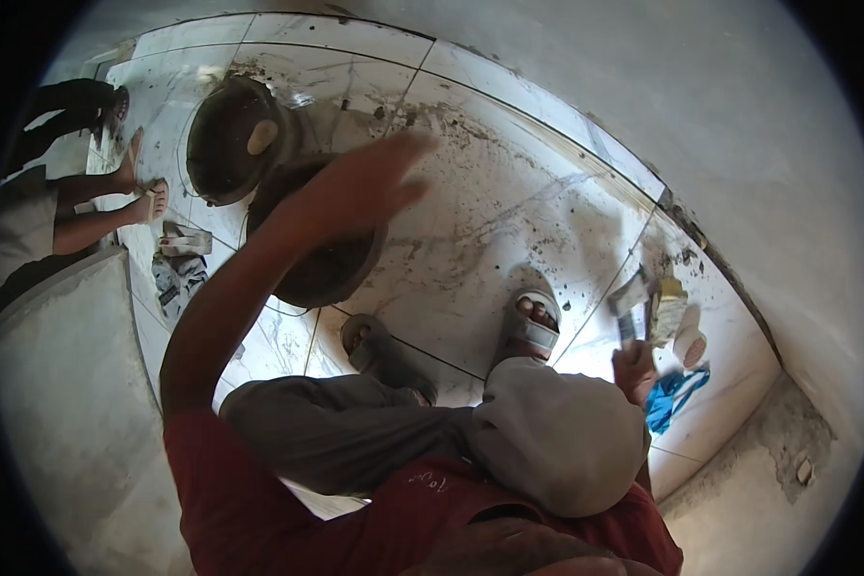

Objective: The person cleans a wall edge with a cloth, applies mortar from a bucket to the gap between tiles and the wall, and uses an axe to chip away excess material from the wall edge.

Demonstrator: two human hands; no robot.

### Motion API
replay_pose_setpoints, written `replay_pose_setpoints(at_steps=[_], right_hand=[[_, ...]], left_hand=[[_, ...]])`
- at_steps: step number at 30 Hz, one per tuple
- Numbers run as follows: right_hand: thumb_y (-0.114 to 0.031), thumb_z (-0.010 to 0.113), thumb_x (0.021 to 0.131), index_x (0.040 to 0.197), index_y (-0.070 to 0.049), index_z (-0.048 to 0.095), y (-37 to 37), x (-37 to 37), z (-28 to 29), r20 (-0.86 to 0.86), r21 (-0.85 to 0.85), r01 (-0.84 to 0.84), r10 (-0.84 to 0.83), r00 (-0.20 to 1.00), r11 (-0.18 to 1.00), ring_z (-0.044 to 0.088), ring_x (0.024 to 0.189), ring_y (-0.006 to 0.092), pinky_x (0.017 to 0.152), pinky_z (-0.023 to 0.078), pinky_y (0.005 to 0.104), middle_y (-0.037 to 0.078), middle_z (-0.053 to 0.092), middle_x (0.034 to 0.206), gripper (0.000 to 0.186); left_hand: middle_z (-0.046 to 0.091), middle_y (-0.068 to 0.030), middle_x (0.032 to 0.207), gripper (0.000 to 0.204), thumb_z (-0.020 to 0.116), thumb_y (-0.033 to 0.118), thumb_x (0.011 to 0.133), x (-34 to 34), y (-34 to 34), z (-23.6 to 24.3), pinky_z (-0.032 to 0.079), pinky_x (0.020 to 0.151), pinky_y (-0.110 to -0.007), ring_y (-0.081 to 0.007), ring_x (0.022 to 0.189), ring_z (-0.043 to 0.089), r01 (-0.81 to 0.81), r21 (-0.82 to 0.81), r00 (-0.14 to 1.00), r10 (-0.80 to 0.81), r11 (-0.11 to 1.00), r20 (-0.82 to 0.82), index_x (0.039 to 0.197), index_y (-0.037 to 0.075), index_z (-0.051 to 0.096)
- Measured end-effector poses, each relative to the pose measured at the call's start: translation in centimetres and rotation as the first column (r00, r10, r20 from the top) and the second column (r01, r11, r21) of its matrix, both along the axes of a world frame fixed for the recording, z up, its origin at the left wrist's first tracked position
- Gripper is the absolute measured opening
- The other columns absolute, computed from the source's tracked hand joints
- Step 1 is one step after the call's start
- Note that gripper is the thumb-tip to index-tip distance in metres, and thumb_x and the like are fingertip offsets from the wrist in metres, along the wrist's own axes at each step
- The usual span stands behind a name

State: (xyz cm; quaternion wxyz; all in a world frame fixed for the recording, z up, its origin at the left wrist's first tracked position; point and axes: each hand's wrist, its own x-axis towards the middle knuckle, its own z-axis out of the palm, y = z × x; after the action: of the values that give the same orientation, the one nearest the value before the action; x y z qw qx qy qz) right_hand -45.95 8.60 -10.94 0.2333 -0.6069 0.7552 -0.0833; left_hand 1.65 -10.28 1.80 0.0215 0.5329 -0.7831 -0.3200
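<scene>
Right hand [634, 372]: grip closed round the handle of a flat-bladed tool [629, 298], tool blurred, low on the person's right. Can't tell if the blade touches the tiled floor [451, 264]. Just beside it: yellowish block [670, 312]; blue cloth [662, 403] near the right hand. Left hand [379, 182]: blurred, fingers extended, grip wide, in front of the near bucket [355, 274] as seen from above; can't tell contact. Far bucket [202, 144] sits next to it, round tan object [261, 137] inside. Grey dirt specks on the tiles.
</scene>
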Motion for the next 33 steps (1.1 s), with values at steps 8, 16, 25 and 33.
replay_pose_setpoints(at_steps=[8,16,25,33], right_hand=[[-0.029,0.071,0.067,0.101,-0.006,0.049,5.4,-0.2,-3.1,-0.111,0.128,0.321,-0.308,0.945,0.938,0.056,0.085,0.0349,0.073,0.045,0.0439,0.014,0.056,0.091,0.046],[-0.036,0.072,0.071,0.102,-0.001,0.048,5.7,-1.7,-4.8,-0.155,0.186,0.272,-0.245,0.957,0.944,0.054,0.091,0.0365,0.078,0.043,0.0434,0.018,0.054,0.095,0.053],[-0.036,0.075,0.069,0.094,0.000,0.047,5.3,-2.7,-5.9,-0.155,0.089,0.214,-0.198,0.968,0.973,0.051,0.079,0.0392,0.070,0.042,0.0456,0.019,0.051,0.083,0.051],[-0.033,0.074,0.070,0.098,0.001,0.045,6.7,-3.0,-6.3,-0.117,0.057,0.230,-0.223,0.968,0.971,0.049,0.085,0.0372,0.075,0.040,0.0439,0.019,0.048,0.091,0.054]], left_hand=[[0.033,-0.0198,0.139,0.055,0.043,0.013,0.082,-1.6,-16.9,-19.7,0.035,0.102,-0.041,-0.0333,0.126,0.036,-0.311,-0.144,0.888,0.341,0.940,0.308,0.134,-0.001,0.032],[0.036,-0.0195,0.137,0.060,0.044,0.014,0.078,2.8,-20.7,-30.0,0.041,0.095,-0.046,-0.0362,0.117,0.046,-0.174,-0.294,0.883,0.281,0.940,0.377,0.135,0.001,0.031],[0.047,-0.0237,0.125,0.052,0.043,0.013,0.076,-2.0,-20.7,-20.5,0.042,0.092,-0.047,-0.0376,0.112,0.049,-0.173,-0.140,0.784,0.222,0.975,0.580,0.125,-0.002,0.040],[0.048,-0.0275,0.122,0.057,0.043,0.013,0.077,-2.4,-19.9,-22.1,0.041,0.094,-0.047,-0.0406,0.113,0.048,-0.204,-0.222,0.828,0.289,0.953,0.480,0.130,-0.006,0.032]])
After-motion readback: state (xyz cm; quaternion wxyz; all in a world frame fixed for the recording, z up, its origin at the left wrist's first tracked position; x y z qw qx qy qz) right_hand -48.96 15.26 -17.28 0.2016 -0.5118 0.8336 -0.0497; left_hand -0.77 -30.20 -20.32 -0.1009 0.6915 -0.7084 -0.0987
